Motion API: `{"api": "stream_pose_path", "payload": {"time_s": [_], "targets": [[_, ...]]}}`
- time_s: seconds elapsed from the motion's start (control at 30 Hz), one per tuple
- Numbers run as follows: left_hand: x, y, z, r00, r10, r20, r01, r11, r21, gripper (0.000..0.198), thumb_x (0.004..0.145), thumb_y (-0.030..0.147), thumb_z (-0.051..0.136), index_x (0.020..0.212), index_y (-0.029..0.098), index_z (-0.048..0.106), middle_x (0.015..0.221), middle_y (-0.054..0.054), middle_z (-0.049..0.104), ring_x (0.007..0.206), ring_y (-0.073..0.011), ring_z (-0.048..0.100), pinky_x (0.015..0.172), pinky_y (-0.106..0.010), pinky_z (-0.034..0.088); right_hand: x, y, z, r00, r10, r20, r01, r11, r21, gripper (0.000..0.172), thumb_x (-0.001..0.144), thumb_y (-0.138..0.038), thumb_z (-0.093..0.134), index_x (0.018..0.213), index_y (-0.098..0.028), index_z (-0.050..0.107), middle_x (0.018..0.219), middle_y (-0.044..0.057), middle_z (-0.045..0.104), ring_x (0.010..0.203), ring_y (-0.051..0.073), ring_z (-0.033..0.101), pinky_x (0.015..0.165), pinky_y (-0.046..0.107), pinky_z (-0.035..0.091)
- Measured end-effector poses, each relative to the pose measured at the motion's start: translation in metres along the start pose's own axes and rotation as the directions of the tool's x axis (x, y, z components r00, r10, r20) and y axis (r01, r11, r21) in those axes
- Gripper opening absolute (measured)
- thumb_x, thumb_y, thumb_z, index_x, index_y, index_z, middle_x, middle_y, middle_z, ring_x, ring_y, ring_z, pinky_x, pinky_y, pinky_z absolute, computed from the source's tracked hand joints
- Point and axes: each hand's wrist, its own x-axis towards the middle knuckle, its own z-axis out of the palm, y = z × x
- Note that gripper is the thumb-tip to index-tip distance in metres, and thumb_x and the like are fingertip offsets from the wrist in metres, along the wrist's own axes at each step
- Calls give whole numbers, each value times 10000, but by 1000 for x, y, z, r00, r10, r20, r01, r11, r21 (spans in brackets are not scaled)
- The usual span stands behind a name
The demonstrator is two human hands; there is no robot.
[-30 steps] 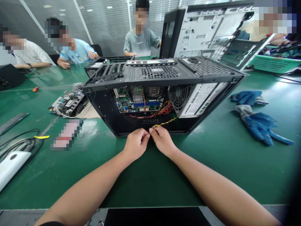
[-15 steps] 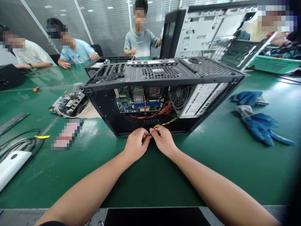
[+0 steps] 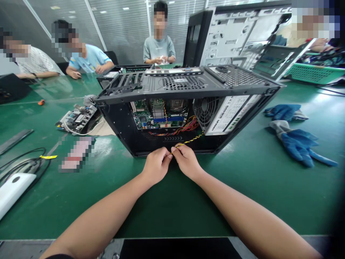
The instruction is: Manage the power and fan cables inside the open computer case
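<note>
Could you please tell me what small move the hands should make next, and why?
I would probably have the left hand give the yellow-and-black cable another small twist while the right hand keeps its pinch: both hands grip it close together, and the stretch leading up toward the power supply is already twisted. The cable's end is hidden.

Power-supply label [image 3: 230,112]: printed, too small to read; grey shirt [image 3: 159,51]: chest print illegible.
</note>
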Motion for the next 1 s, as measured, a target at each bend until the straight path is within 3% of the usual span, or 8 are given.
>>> {"api": "stream_pose_path", "payload": {"time_s": [0.17,0.43,1.0], "targets": [[0,0,-1,1000,8,-10,-8,1000,31,133,900,160,557,773,194,573,696,10,590,649,-136,553,629,-269,418,1,1,0,1000,-1,-9,1,1000,-7,329,890,-405,483,615,-228,445,656,12,528,643,173,519,636,317,402],[-3,-4,2,991,57,-118,-51,997,56,42,860,155,620,848,192,607,773,-7,590,703,-140,567,665,-270,458,3,3,1,999,-17,-38,17,1000,-23,341,886,-399,491,597,-223,447,660,19,551,631,166,509,618,308,386],[0,1,-3,1000,-26,0,26,996,83,118,889,126,576,789,190,589,739,7,582,687,-138,551,653,-270,408,2,6,3,1000,8,-28,-9,999,-53,340,877,-428,493,611,-228,427,615,1,509,599,162,484,590,307,354]]}}
